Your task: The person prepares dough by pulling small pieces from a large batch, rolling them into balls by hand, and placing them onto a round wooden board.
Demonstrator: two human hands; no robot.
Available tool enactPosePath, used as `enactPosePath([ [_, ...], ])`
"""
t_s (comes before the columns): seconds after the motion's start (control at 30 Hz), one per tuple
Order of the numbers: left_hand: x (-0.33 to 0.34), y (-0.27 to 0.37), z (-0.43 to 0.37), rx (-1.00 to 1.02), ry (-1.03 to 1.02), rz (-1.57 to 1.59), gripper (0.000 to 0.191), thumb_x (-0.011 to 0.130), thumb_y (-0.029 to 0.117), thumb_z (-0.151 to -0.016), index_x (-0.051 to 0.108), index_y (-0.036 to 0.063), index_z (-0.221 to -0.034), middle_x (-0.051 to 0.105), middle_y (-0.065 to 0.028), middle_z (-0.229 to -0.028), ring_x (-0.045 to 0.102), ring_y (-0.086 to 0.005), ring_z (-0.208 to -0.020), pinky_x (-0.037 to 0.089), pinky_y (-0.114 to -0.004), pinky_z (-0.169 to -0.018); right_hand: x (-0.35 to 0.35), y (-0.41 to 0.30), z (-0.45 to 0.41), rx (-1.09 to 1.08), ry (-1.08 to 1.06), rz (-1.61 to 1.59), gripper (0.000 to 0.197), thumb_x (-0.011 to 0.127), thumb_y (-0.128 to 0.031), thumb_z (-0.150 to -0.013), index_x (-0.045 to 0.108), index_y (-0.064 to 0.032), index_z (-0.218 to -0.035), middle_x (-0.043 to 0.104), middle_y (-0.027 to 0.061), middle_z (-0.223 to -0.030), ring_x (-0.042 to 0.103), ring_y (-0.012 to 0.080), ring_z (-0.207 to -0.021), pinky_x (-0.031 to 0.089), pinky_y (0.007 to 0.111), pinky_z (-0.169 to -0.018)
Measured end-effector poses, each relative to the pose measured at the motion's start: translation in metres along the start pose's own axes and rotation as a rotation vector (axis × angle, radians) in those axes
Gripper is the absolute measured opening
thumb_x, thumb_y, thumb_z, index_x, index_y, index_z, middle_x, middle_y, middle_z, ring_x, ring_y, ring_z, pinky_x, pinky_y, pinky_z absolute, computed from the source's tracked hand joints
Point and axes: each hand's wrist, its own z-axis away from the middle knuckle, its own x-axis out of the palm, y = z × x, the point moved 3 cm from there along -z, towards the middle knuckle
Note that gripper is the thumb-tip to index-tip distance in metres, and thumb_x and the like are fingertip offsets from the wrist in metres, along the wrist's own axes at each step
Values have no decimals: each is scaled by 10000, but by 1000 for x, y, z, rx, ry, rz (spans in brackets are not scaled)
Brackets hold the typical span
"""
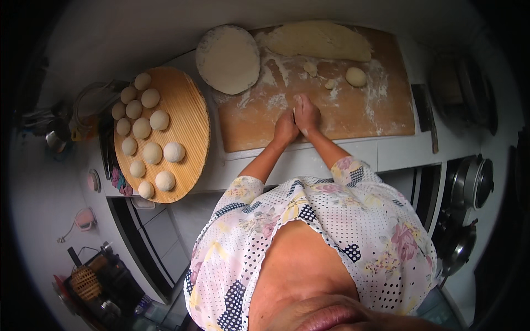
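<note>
My left hand point(286, 127) and my right hand point(308, 115) are pressed together low over the floured wooden board point(256, 128), near its front edge. Their fingers hide whatever may lie between the palms. Beyond them, a smooth dough ball point(356, 77) rests on the board to the right. Two smaller lumps, a dough scrap point(310, 69) and a tiny dough piece point(330, 84), lie closer to my fingers. A large, long mass of dough point(319, 40) stretches along the board's back edge. White flour point(227, 60) fills a round vessel at the back left.
On the left, a round ribbed wooden tray point(186, 111) carries several dough balls point(152, 153) and overhangs the counter edge. A cleaver point(422, 107) lies right of the board. Past it stands a large dark pot point(451, 91); lidded pots point(480, 182) sit lower right. A crumpled cloth point(120, 182) lies beside the tray.
</note>
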Motion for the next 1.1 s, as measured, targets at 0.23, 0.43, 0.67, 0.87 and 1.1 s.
enactPosePath([
  [0.23, -13, -15, -30, -200, 144, 362, 249, 616, 152, -690, 526, -12, -855, 585, -161, -773, 564, -303, -691, 439, -369, -660, 21, -4, -81, -100, -75, 367, 223, 443, -281, -809, 565, -125, -911, 583, 174, -752, 549, 379, -678, 423, 449, -588],
  [0.43, -6, 6, -22, -53, 168, 206, 239, 596, 127, -707, 541, 31, -919, 545, -136, -791, 534, -299, -745, 428, -359, -703, 9, 31, -84, 129, -164, -527, 229, 437, -252, -821, 559, -99, -942, 594, 173, -811, 566, 341, -745, 440, 417, -663],
  [0.67, -4, 20, 11, 98, 168, 103, 239, 568, 121, -731, 533, 26, -948, 509, -162, -909, 509, -319, -840, 412, -364, -742, -8, 21, -60, -315, 39, 410, 217, 420, -219, -835, 571, -88, -922, 590, 161, -829, 552, 344, -748, 430, 428, -661],
  [0.87, 1, 6, -46, -141, 56, 233, 258, 569, 109, -725, 518, 11, -959, 512, -164, -892, 516, -333, -805, 421, -366, -724, -3, 6, -84, -226, -171, 503, 269, 403, -295, -842, 569, -110, -942, 601, 143, -829, 556, 330, -780, 432, 422, -663],
  [1.1, -3, 31, 24, 452, 122, -96, 262, 591, 49, -670, 495, 20, -912, 484, -171, -890, 487, -322, -833, 395, -372, -729, -22, 26, -22, 72, 171, 154, 193, 438, -232, -822, 554, -83, -866, 591, 149, -808, 556, 320, -779, 431, 421, -656],
])
